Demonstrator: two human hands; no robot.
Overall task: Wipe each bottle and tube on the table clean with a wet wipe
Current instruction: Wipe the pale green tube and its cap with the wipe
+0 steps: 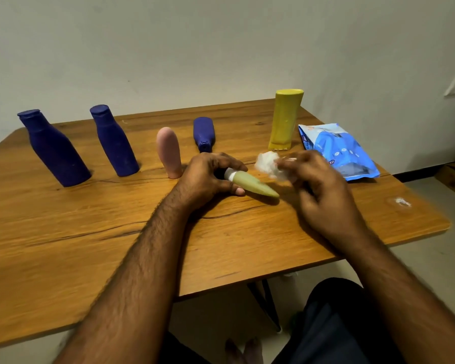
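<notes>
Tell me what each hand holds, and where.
Left hand holds the green tube at its white cap end; right hand pinches a crumpled wet wipe.

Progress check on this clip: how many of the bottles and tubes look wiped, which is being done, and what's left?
Done: cannot tell; nothing here shows which items were wiped. In hand: the left hand grips the green tube while the right hand holds a crumpled wipe beside it. Not in hand: two upright blue bottles, the pink tube, a lying blue bottle and the yellow bottle.
</notes>
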